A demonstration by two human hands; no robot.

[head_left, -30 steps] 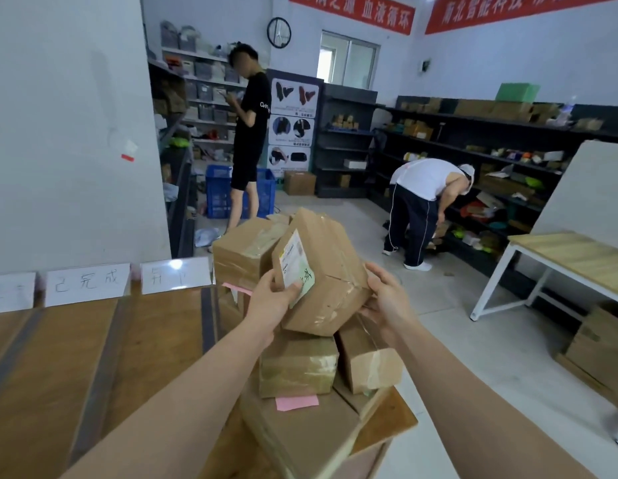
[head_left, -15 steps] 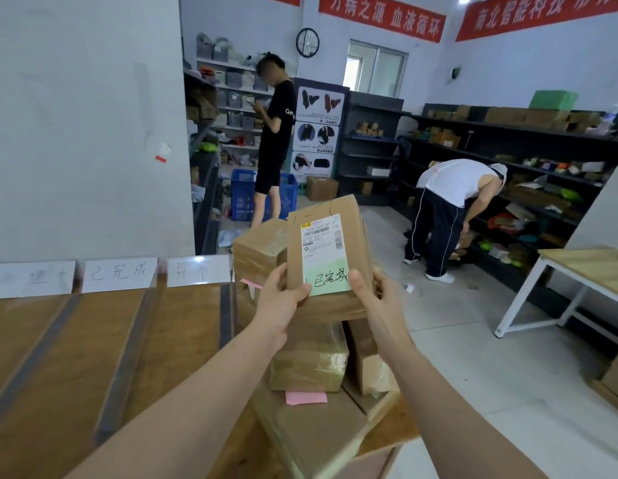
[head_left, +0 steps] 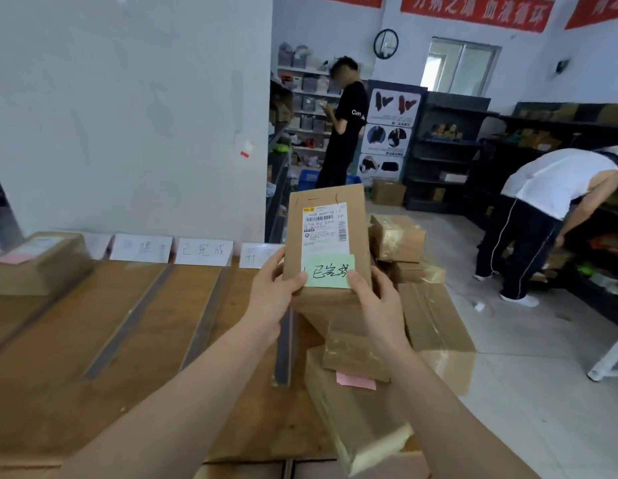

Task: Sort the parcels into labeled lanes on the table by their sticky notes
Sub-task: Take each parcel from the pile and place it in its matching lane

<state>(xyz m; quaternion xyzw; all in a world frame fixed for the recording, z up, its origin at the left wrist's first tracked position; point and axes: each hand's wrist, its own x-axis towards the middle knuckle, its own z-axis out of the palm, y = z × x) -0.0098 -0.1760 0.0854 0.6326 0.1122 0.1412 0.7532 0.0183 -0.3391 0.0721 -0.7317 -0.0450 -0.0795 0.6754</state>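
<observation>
I hold a brown cardboard parcel (head_left: 326, 295) upright over the table's right end, its face toward me. My left hand (head_left: 273, 292) grips its left edge and my right hand (head_left: 378, 299) grips its right edge. A white shipping label (head_left: 324, 226) and a green sticky note (head_left: 330, 271) with handwriting are on its face. White lane labels (head_left: 203, 252) stand along the wall behind the wooden table (head_left: 134, 357), which dark strips (head_left: 127, 326) split into lanes. One parcel with a pink note (head_left: 37, 262) lies in the far-left lane.
A pile of taped brown parcels (head_left: 435, 326) sits at the table's right end, one with a pink note (head_left: 356, 380). A person in black (head_left: 345, 133) stands by the shelves; another in white (head_left: 542, 209) bends at the dark racks on the right.
The parcel went from tilted to upright with its label and green note facing me. My view has swung left, bringing more lanes and the far-left parcel into sight.
</observation>
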